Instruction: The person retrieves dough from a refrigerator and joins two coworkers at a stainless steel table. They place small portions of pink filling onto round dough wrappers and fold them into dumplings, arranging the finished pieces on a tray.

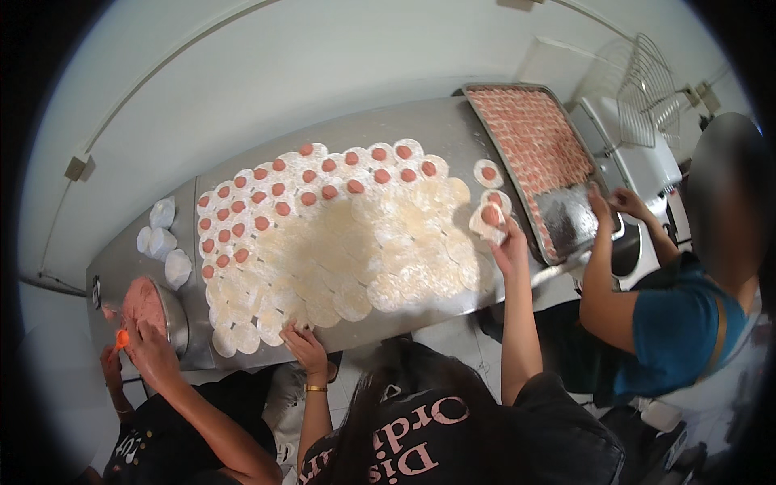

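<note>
Where the left hand (305, 347) lies: at the near edge of the wrapper sheet, fingertips on the dough; whether thumb and fingers pinch a wrapper cannot be told. A gold bracelet (316, 389) circles the wrist.

Right hand (511, 245): closed at the near edge of a topped wrapper (487, 229), thumb and fingers together on it, right of the sheet and just beside the tray.

Loose wrappers: two more, each with a pink mound, lie beyond the held one; the farther (487, 173) lies apart.

Wrapper sheet (347, 250): pale, powdered rounds, mostly overlapping, on a metal table (404, 121); pink mounds (355, 187) dot the far and left rows, the middle and near ones plain.

Tray (566, 214): close rows of pink-and-white pieces, its near part bare; a co-worker's hands (600, 202) are over its right edge.

Bowl (172, 311): metal, heaped with pink filling (144, 301); another co-worker's hands (153, 349) are at it, with an orange scoop (122, 339).

White bundles (162, 242): grouped beyond the bowl.
</note>
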`<move>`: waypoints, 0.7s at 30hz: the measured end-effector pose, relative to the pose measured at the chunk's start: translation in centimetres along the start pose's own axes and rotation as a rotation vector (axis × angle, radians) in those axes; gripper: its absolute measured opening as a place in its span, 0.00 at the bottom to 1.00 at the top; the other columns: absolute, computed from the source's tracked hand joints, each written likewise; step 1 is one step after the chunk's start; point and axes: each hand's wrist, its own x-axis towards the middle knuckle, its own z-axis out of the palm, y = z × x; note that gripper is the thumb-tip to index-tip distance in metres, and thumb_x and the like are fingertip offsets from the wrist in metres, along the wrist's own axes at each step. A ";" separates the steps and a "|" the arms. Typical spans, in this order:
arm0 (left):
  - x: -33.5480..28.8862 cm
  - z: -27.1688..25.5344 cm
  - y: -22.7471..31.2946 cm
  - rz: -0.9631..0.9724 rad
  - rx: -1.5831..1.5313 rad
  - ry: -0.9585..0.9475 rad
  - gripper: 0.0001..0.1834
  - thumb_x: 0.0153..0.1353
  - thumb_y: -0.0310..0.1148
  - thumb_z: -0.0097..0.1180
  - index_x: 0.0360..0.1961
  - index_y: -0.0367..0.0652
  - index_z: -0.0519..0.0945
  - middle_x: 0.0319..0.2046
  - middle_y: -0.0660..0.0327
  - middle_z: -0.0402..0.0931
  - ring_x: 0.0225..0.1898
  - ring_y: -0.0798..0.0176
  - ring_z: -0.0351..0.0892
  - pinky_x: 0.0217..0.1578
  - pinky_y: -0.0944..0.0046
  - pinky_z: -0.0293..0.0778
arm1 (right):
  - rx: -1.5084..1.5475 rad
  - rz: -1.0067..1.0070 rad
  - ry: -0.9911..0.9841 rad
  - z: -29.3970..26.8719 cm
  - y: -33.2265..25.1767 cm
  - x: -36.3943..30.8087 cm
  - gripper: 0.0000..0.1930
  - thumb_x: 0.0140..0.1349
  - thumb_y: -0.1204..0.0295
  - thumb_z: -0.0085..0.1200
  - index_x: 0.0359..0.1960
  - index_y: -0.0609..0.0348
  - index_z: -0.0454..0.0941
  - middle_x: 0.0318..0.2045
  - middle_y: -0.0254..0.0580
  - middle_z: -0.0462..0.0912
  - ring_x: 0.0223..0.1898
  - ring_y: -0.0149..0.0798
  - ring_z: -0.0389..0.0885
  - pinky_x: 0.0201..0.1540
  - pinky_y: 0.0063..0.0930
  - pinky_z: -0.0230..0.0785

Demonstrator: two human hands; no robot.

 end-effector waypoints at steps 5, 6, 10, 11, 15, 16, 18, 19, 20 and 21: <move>-1.1 0.1 4.0 -0.018 -0.244 -0.107 0.12 0.61 0.24 0.44 0.46 0.33 0.68 0.39 0.48 0.67 0.41 0.49 0.69 0.44 0.56 0.67 | 0.012 0.053 0.058 -6.4 1.0 -8.5 0.18 0.59 0.73 0.43 0.52 0.63 0.68 0.46 0.42 0.76 0.44 0.40 0.79 0.39 0.30 0.76; -1.5 0.4 5.1 -0.038 -0.342 -0.199 0.12 0.62 0.24 0.44 0.46 0.34 0.69 0.38 0.50 0.68 0.40 0.51 0.70 0.44 0.57 0.67 | 0.024 0.077 -0.043 -6.8 1.4 -9.4 0.17 0.60 0.72 0.45 0.50 0.65 0.69 0.45 0.44 0.77 0.44 0.41 0.79 0.43 0.32 0.76; -3.3 1.0 9.4 0.040 -0.520 -0.486 0.09 0.64 0.27 0.45 0.44 0.36 0.71 0.37 0.53 0.69 0.37 0.57 0.72 0.39 0.61 0.69 | 0.105 0.224 -0.129 -6.6 2.5 -10.9 0.15 0.60 0.70 0.48 0.48 0.62 0.69 0.46 0.44 0.76 0.45 0.42 0.78 0.44 0.34 0.74; -3.7 0.9 10.1 0.051 -0.612 -0.565 0.09 0.64 0.27 0.45 0.44 0.36 0.71 0.37 0.53 0.70 0.36 0.58 0.72 0.37 0.62 0.69 | 0.104 0.195 -0.116 -6.6 2.2 -10.8 0.15 0.61 0.70 0.48 0.48 0.62 0.69 0.45 0.44 0.76 0.44 0.41 0.78 0.43 0.34 0.74; -5.4 -0.2 10.7 0.047 -0.606 -0.566 0.09 0.65 0.29 0.46 0.43 0.37 0.71 0.36 0.54 0.70 0.33 0.61 0.71 0.34 0.64 0.69 | 0.179 0.055 -0.161 -7.9 0.4 -8.7 0.15 0.64 0.66 0.44 0.48 0.62 0.71 0.43 0.44 0.78 0.43 0.40 0.80 0.37 0.31 0.77; -5.8 -0.6 10.3 0.044 -0.586 -0.559 0.09 0.65 0.29 0.46 0.44 0.37 0.71 0.36 0.54 0.70 0.32 0.61 0.71 0.34 0.64 0.69 | 0.127 0.027 -0.141 -8.7 -0.5 -7.6 0.18 0.65 0.64 0.44 0.50 0.62 0.69 0.45 0.45 0.78 0.46 0.41 0.78 0.42 0.34 0.74; -6.5 -1.5 9.3 0.020 -0.552 -0.549 0.09 0.65 0.29 0.46 0.44 0.37 0.71 0.35 0.55 0.70 0.31 0.62 0.70 0.34 0.64 0.69 | -0.035 -0.049 -0.013 -11.3 -1.1 -6.0 0.22 0.66 0.60 0.43 0.54 0.64 0.65 0.48 0.47 0.75 0.50 0.43 0.75 0.51 0.37 0.68; -6.7 -1.8 8.8 0.003 -0.540 -0.545 0.10 0.65 0.29 0.47 0.44 0.37 0.71 0.35 0.55 0.70 0.31 0.62 0.70 0.34 0.64 0.69 | -0.163 -0.094 0.179 -12.4 -0.4 -5.1 0.24 0.66 0.59 0.43 0.56 0.65 0.63 0.50 0.48 0.74 0.53 0.44 0.73 0.55 0.38 0.64; -6.8 -1.9 8.3 -0.056 -0.534 -0.566 0.10 0.64 0.29 0.46 0.44 0.36 0.71 0.35 0.55 0.70 0.32 0.63 0.70 0.35 0.65 0.69 | -0.265 -0.130 0.404 -13.4 -0.2 -3.9 0.26 0.66 0.58 0.42 0.58 0.66 0.61 0.53 0.50 0.72 0.55 0.44 0.71 0.58 0.38 0.60; -6.9 -2.1 7.8 -0.017 -0.537 -0.521 0.10 0.64 0.29 0.46 0.45 0.36 0.71 0.36 0.56 0.70 0.32 0.64 0.70 0.35 0.65 0.70 | -0.168 -0.145 0.349 -14.9 0.0 -3.9 0.30 0.66 0.56 0.43 0.61 0.66 0.55 0.55 0.51 0.69 0.58 0.44 0.67 0.63 0.38 0.49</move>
